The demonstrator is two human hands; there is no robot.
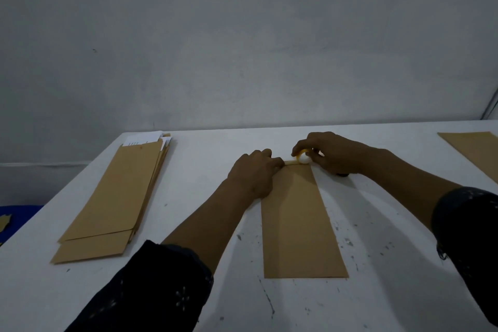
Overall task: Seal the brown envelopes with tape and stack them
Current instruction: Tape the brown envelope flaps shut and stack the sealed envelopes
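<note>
A long brown envelope (pixel 299 226) lies flat in front of me on the white table (pixel 204 153), its far end under my hands. My left hand (pixel 253 172) rests on that far left corner, fingertips pressing the loose end of a yellowish tape strip (pixel 290 162) down. My right hand (pixel 331 153) grips a small tape roll (pixel 302 157) with a white core just past the envelope's top edge. The strip runs between the two hands.
A stack of brown envelopes (pixel 113 199) with white papers sticking out at the far end lies on the left. Another brown envelope (pixel 477 151) sits at the right edge. A grey wall stands behind the table. Something blue (pixel 16 221) shows beyond the left table edge.
</note>
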